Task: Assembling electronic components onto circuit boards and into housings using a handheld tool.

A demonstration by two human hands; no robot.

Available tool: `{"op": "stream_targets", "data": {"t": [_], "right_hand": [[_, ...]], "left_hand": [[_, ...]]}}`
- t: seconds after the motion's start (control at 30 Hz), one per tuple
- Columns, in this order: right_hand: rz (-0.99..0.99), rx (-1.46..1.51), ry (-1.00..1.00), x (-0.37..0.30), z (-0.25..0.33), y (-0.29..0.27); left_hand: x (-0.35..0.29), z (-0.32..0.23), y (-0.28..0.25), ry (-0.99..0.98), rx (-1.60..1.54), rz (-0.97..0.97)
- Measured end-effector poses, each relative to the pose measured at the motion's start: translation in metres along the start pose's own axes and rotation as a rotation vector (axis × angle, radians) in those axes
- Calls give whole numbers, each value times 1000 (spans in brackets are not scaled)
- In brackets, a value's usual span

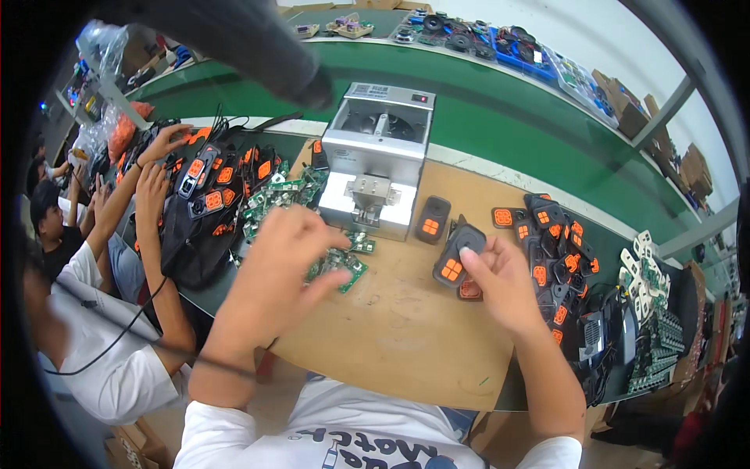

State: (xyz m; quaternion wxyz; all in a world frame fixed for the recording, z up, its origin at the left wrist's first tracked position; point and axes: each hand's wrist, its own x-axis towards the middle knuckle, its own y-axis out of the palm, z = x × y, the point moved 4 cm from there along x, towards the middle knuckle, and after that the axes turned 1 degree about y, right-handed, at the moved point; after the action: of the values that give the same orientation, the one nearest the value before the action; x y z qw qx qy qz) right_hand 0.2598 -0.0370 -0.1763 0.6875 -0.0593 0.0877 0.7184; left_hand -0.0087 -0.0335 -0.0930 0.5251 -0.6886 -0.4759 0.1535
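In my right hand (pixel 506 283) is a black remote-control casing (pixel 462 244) with orange buttons, the thumb pressed on its face. My left hand (pixel 283 262) hovers near small green circuit boards (pixel 355 275), thumb and forefinger apart, with nothing visible between them. Another black casing with orange buttons (pixel 432 219) lies on the brown board (pixel 391 336). One more casing (pixel 469 290) shows partly under my right hand. Behind them stands a silver bench machine (pixel 367 148) with a small metal fixture at its front.
A heap of black and orange casings (pixel 558 262) lies at the right, beside white plates (pixel 642 273) and stacked green boards (pixel 656 352). At left, a co-worker's hands (pixel 152 187) reach over more casings and a black bag (pixel 195 254). A dark tube (pixel 242 47) hangs overhead.
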Motion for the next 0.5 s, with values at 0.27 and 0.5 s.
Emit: {"op": "stream_targets", "data": {"t": [0.27, 0.5], "right_hand": [[-293, -1038, -497, 7, 59, -20], [-207, -1488, -148, 12, 28, -32]], "left_hand": [[-13, 3, 44, 201, 311, 119], [-3, 20, 51, 325, 275, 144]]}}
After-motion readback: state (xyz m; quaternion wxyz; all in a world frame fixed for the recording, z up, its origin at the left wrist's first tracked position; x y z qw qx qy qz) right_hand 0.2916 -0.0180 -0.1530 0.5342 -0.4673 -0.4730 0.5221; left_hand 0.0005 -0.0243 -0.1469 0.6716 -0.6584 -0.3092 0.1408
